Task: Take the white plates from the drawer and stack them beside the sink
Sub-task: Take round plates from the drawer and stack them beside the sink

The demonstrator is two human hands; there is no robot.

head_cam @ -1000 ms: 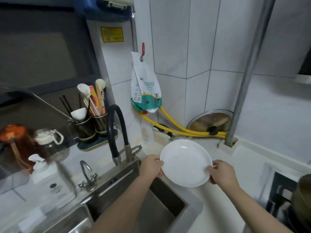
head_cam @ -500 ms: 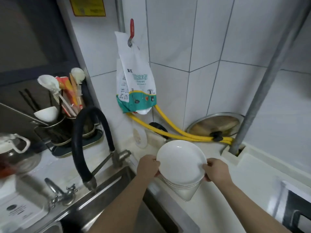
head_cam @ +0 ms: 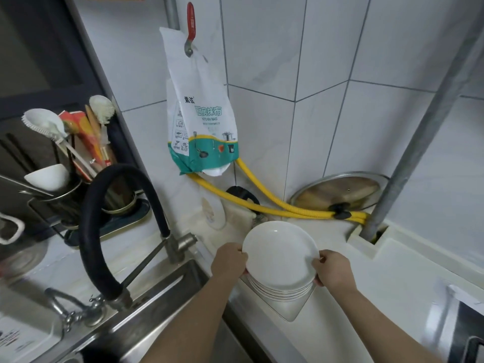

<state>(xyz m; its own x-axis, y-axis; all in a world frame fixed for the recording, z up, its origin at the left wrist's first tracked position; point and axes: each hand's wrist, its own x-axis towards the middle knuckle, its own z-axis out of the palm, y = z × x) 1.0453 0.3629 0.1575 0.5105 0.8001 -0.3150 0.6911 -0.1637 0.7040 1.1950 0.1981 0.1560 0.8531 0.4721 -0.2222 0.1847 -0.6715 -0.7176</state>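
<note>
Forearms reach in from the bottom of the view and meet at a stack of white plates (head_cam: 281, 260) on the pale counter (head_cam: 408, 279) just right of the sink (head_cam: 157, 305). The left hand (head_cam: 230, 263) grips the stack's left rim with curled fingers; the right hand (head_cam: 334, 271) pinches the right rim, thumb on top. Several rims show beneath the top plate. Whether the lowest one already touches the counter I can't quite tell, since the stack's own edge hides its foot; it looks close to down.

What matters for the coming move is that the plates sit directly between the two hands, flat and round with no long axis to speak of, both hands equally near. My guess is a straight lowering and then letting go sideways is all that remains for this load.

Beyond the stack, a yellow hose (head_cam: 275, 208) runs along the wall base towards a grey pipe (head_cam: 419, 142), with a pot lid (head_cam: 340, 189) leaning in the corner and a kitchen-rag packet (head_cam: 201, 121) hanging above. The black faucet (head_cam: 117, 218) arches over the sink at left.

Compared with a second ago, the plates have been carried off the sink's edge and onto the counter spot, lower and farther right, and the lower rims now show.
</note>
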